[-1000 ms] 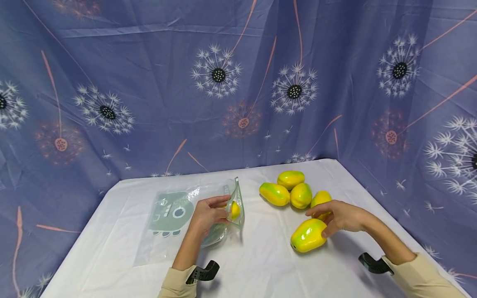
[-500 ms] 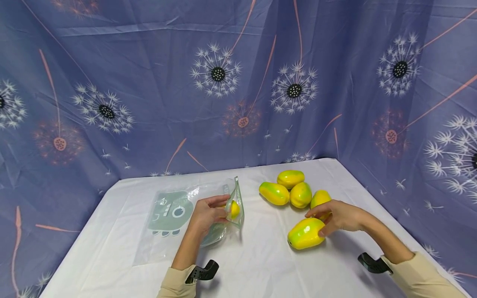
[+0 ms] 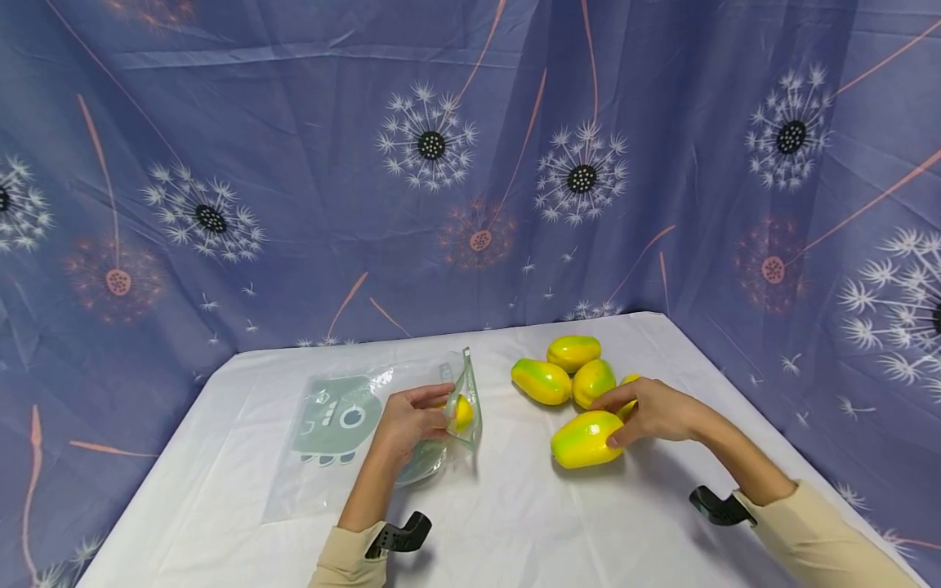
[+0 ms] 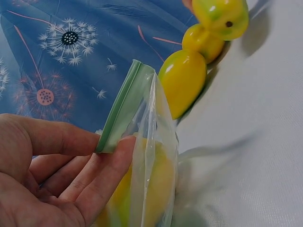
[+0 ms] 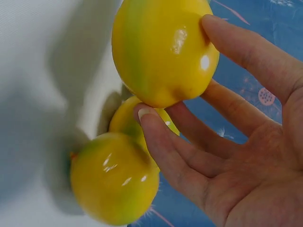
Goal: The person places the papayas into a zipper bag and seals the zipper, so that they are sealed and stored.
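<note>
My left hand (image 3: 408,425) pinches the green zip edge of a clear zip bag (image 4: 124,106), whose mouth stands open to the right. A yellow-green papaya (image 3: 463,413) lies inside, behind the plastic. The bag's flat part bears a green cartoon face (image 3: 338,412). My right hand (image 3: 654,411) holds another papaya (image 3: 584,441) by its right end, thumb on one side and fingers on the other. In the right wrist view this held papaya (image 5: 161,47) hangs over the white cloth, its shadow beside it.
Several more papayas lie behind the held one: one at the back (image 3: 573,354), one at the left (image 3: 541,381), one in the middle (image 3: 591,381), and one partly hidden by my right hand (image 3: 630,380). White cloth (image 3: 515,523) covers the table; blue dandelion-print curtain (image 3: 309,204) encloses it.
My right hand has moved left and a little away from me, carrying the papaya with it toward the bag. The left hand and the bag have stayed in place.
</note>
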